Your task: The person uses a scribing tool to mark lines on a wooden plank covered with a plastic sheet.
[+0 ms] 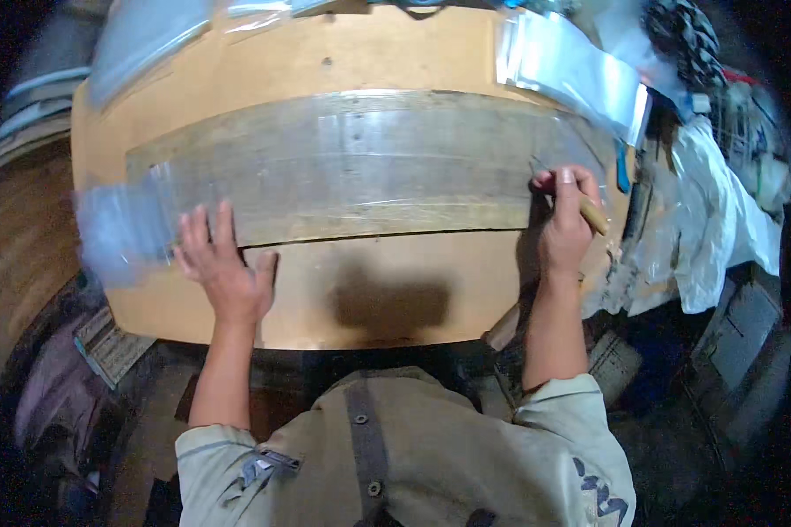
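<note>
My left hand (pixel 227 270) lies flat with its fingers spread at the near left edge of a long wooden board (pixel 369 220), pressing on clear plastic film (pixel 395 176) stretched across it. In my right hand (pixel 567 215), closed near the board's right end, is a wooden-handled tool (pixel 594 215) with a thin, pointed metal tip. The tip points away from me over the film; whether it touches cannot be made out. Part of the handle sticks out behind my fingers. Past the board's left end, the film hangs bunched and bluish.
The board rests on a pale tan table (pixel 395 263). Stacked clear plastic sheets (pixel 149 44) lie at the far left, and shiny plastic sheets (pixel 571 70) at the far right. A blue-handled item (pixel 623 167) and a white plastic bag (pixel 716 220) sit along the right side.
</note>
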